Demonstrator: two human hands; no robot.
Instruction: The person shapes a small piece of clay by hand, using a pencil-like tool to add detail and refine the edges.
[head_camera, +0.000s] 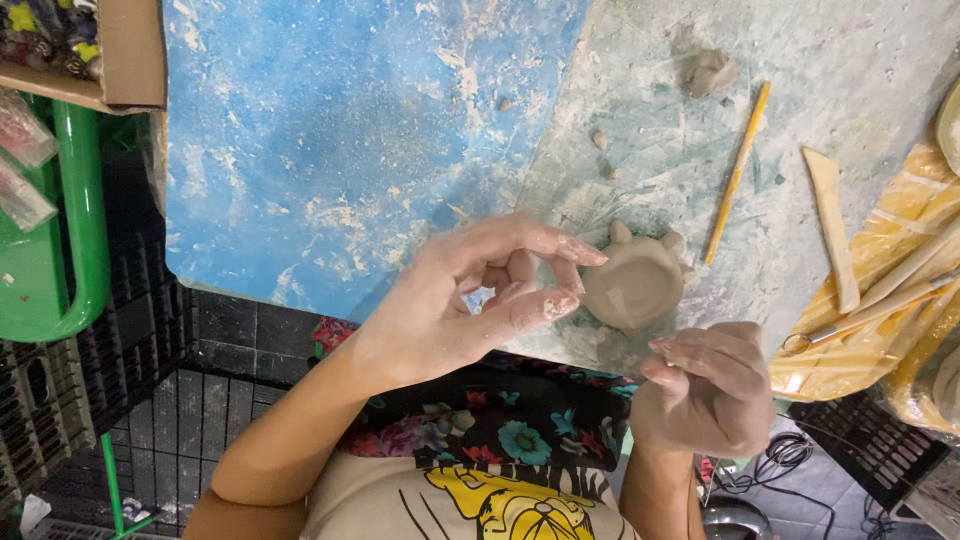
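A: Left hand (470, 300), fingers curled in a loose ring, holding nothing that shows. Clay piece (635, 285) on the counter (650, 150), at its 3 o'clock.

B: Right hand (705, 385), at the clay's 5 o'clock, half curled; contents unclear. Soft clay: a knock could dent it.

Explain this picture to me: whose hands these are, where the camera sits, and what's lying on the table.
The camera is worn on a person's head and looks down, so both hands are that person's own. The left hand curls its fingers beside a small grey clay piece with little knobs, fingertips at its edge. The right hand is loosely closed just below it; whether it holds anything cannot be seen. On the dusty work board lie a yellow stick, a flat wooden tool and a clay lump.
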